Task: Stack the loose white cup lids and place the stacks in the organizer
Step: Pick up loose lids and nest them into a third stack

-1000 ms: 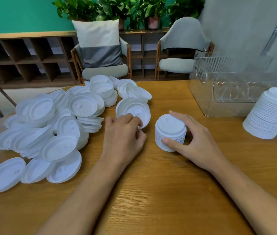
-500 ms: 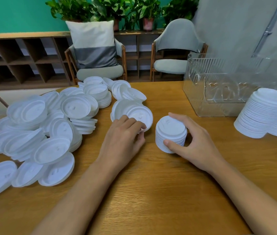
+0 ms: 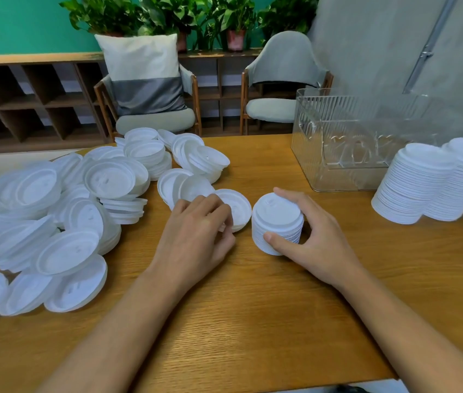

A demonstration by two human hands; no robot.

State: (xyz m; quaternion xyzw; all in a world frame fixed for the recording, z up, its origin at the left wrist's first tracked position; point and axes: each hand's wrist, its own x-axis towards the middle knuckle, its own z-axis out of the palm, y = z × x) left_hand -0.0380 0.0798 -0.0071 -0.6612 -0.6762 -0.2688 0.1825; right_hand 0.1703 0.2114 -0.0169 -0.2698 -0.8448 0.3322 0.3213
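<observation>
Right hand (image 3: 318, 239) held a short stack of white lids (image 3: 277, 219), thumb on the near side and fingers round the far side. The stack stood upright on the wooden surface (image 3: 253, 321), axis vertical, top faces upward. Left hand (image 3: 196, 231) had its fingers curled on the near rim of a single lid (image 3: 237, 205), which lay close to flat just left of the stack. The loose pile of lids (image 3: 54, 222) covered the left of the surface at mixed angles. The clear organizer (image 3: 338, 143) stood far right, with two tall stacks (image 3: 411, 185) upright and touching beside it.
</observation>
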